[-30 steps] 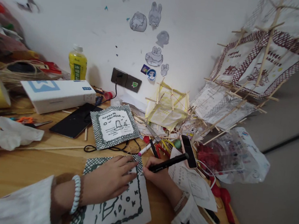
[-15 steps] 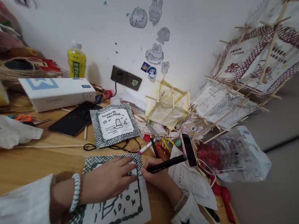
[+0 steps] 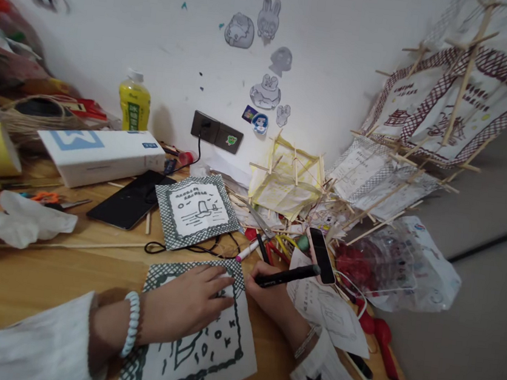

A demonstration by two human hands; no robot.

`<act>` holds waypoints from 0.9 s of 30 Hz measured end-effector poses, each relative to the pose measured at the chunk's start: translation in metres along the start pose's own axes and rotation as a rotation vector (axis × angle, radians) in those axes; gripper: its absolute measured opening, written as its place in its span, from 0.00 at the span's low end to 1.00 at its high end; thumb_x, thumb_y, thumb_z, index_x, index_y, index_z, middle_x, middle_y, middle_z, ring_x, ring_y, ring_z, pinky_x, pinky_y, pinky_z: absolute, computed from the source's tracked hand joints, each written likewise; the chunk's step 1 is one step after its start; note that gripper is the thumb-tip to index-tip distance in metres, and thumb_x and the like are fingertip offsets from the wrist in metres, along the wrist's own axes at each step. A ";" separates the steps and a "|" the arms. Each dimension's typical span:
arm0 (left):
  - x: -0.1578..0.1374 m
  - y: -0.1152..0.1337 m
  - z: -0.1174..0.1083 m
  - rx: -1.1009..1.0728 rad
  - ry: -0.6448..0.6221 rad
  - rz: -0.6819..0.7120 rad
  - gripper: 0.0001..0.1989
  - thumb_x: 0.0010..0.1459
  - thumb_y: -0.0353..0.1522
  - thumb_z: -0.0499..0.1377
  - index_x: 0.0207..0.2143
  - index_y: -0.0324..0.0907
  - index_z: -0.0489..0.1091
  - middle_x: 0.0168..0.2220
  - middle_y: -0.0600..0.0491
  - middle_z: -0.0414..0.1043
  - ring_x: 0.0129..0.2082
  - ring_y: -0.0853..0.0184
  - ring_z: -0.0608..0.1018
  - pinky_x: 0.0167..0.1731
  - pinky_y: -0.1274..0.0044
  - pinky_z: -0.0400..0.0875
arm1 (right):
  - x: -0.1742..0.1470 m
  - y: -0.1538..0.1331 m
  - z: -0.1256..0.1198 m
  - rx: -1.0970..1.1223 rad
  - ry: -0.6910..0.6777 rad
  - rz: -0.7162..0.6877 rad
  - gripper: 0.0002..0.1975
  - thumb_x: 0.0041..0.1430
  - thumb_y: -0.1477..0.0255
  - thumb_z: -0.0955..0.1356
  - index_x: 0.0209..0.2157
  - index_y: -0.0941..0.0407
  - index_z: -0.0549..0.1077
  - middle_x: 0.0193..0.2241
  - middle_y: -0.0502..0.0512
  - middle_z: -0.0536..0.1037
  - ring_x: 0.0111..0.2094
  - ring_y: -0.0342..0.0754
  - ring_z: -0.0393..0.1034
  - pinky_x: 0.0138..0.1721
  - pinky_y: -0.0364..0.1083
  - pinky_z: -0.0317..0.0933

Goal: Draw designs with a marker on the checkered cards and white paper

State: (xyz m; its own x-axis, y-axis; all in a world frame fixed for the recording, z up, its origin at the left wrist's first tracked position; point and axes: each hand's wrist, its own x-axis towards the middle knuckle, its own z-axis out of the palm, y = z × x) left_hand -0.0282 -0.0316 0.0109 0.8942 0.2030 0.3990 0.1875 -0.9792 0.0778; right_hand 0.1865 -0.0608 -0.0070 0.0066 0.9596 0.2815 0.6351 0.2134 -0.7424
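Note:
My left hand (image 3: 188, 301) lies flat on a sheet of paper (image 3: 243, 341), fingers spread, covering the middle of its drawing. The sheet has a dark green wavy frame, with cross-hatching along its left and top edges; the right margin is plain white. In my right hand (image 3: 273, 296) is a black marker pen (image 3: 289, 275), gripped at the sheet's upper right edge. Its tip is hidden behind my fingers. Just beyond lies a finished-looking card (image 3: 198, 211) with a cross-hatched border and a boat-like drawing.
A phone (image 3: 321, 256) rests on another drawn sheet (image 3: 331, 315) to the right. Behind stand stick-and-paper lanterns (image 3: 286, 181), with a plastic bag (image 3: 428, 265) beside them. A black tablet-like slab (image 3: 126, 200), white box (image 3: 101, 157), yellow bottle (image 3: 134, 103) and scissors (image 3: 48, 198) are at left.
My right hand and the marker have shifted slightly to the right, near the sheet's edge. My left hand stays flat on the paper. The whole view has moved a little.

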 end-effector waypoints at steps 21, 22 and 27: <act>-0.002 -0.001 0.004 -0.008 -0.020 -0.010 0.15 0.56 0.27 0.54 0.46 0.44 0.68 0.49 0.46 0.68 0.51 0.53 0.67 0.48 0.62 0.63 | 0.002 -0.007 -0.007 0.107 -0.141 -0.023 0.09 0.46 0.77 0.68 0.18 0.56 0.64 0.17 0.44 0.65 0.20 0.39 0.57 0.21 0.40 0.50; -0.002 -0.001 0.004 -0.008 -0.026 -0.010 0.15 0.56 0.27 0.54 0.46 0.44 0.68 0.49 0.46 0.68 0.51 0.53 0.67 0.48 0.62 0.64 | 0.001 -0.005 -0.006 0.093 -0.140 -0.020 0.09 0.46 0.78 0.68 0.18 0.56 0.64 0.17 0.44 0.64 0.20 0.39 0.56 0.20 0.39 0.49; -0.001 -0.001 0.002 0.006 -0.056 -0.011 0.15 0.56 0.27 0.53 0.47 0.44 0.68 0.50 0.45 0.67 0.51 0.52 0.67 0.48 0.61 0.64 | 0.001 0.002 -0.005 0.045 -0.129 -0.008 0.11 0.44 0.80 0.66 0.17 0.56 0.60 0.15 0.43 0.60 0.20 0.39 0.53 0.20 0.39 0.46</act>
State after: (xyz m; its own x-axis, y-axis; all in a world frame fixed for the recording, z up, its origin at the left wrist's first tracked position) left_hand -0.0286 -0.0312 0.0081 0.9134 0.2136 0.3466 0.1996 -0.9769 0.0761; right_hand 0.1921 -0.0601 -0.0052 -0.0993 0.9729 0.2088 0.5997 0.2259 -0.7677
